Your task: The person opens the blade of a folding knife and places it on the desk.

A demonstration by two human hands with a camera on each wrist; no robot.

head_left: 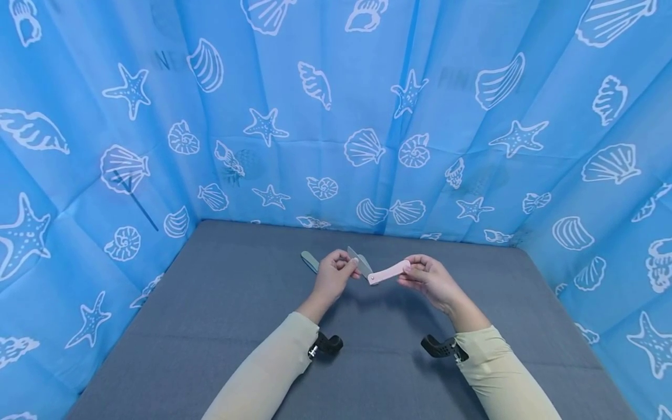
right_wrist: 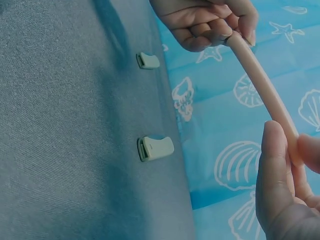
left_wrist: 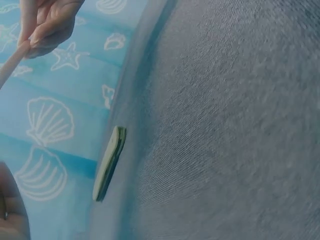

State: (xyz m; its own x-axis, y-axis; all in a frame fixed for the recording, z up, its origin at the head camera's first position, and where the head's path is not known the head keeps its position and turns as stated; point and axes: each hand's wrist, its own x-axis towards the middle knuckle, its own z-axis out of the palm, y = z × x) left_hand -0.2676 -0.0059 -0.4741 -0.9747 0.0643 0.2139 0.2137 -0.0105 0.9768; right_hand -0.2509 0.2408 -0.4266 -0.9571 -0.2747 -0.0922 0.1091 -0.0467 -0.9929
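Observation:
Above the grey table I hold a pink folding tool [head_left: 389, 272] between both hands. My right hand [head_left: 412, 269] pinches the far end of its pink handle [right_wrist: 265, 90]. At the hinge end, my left hand [head_left: 353, 265] pinches the grey blade-like part [head_left: 359, 261] that sticks up. The right wrist view has my left hand [right_wrist: 210, 22] at the top, curled around that end, and my right hand [right_wrist: 282, 190] at the bottom right. In the left wrist view, my right hand [left_wrist: 47, 22] and the pink handle [left_wrist: 11, 65] sit at the top left.
A pale green flat piece [head_left: 310, 261] lies on the grey table [head_left: 236, 326] to the left of my left hand, near the back wall. The right wrist view shows two pale green pieces [right_wrist: 155, 148] [right_wrist: 148, 60] there. Blue seashell-print cloth [head_left: 336, 116] walls three sides.

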